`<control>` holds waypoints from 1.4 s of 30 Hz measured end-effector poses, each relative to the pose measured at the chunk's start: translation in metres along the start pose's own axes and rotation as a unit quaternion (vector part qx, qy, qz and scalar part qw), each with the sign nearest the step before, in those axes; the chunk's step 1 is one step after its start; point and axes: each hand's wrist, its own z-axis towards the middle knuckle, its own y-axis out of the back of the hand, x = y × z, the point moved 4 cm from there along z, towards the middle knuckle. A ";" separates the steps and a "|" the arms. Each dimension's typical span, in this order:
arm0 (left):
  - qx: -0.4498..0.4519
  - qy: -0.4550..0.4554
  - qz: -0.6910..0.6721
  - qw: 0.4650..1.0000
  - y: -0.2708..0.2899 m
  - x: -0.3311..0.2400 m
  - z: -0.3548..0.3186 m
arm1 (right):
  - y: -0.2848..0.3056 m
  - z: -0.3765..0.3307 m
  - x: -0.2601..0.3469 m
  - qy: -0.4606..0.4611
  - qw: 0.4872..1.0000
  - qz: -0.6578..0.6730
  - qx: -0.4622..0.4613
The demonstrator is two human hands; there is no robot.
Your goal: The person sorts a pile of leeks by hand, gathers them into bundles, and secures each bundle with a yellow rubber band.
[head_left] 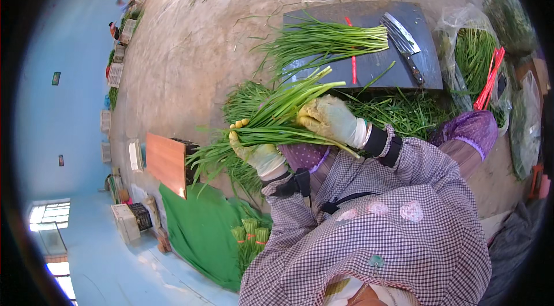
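Floor (184, 40): scuffed.
Fingers (240, 124): I see left hand (257, 155), right hand (332, 118) holding stalks (281, 107).
Stalks: likely light, soft; hold pale ends (332, 85).

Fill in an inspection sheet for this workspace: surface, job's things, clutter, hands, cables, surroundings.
Surface: grey tabletop, stray stalk on it.
Job's things: green bundle lying across a red strip; knife beside the bundle's thick ends.
Clutter: loose greens heaped below the tabletop's near edge; clear bag of greens on the right, red strips by it.
Hands: gloved left hand and gloved right hand, both gripping long green stalks.
Cables: nothing seen.
Surroundings: bare floor, pale blue wall, crates along it, green cloth with tied bundles near its edge.
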 end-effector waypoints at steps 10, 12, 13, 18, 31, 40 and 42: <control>0.025 0.030 -0.081 0.996 0.012 0.005 0.013 | 0.075 -0.002 0.042 -0.208 0.876 0.418 0.120; 0.020 0.027 -0.087 0.996 0.019 0.007 0.014 | 0.090 -0.007 0.043 -0.204 0.873 0.438 0.072; 0.012 0.018 -0.081 0.997 0.024 0.006 0.015 | 0.101 -0.012 0.043 -0.185 0.870 0.455 0.044; -0.066 0.047 -0.043 0.996 0.056 -0.001 0.016 | 0.188 -0.049 0.038 0.020 0.856 0.501 -0.128; -0.071 0.026 0.102 0.992 0.115 0.007 0.027 | 0.053 -0.117 -0.089 -0.218 0.970 0.006 0.110; -0.044 -0.033 0.260 0.964 0.100 -0.002 0.015 | -0.010 -0.072 -0.084 -0.343 0.861 0.371 0.059; -0.034 -0.072 0.403 0.912 0.093 -0.003 0.009 | -0.004 -0.080 -0.081 -0.366 0.840 0.398 0.047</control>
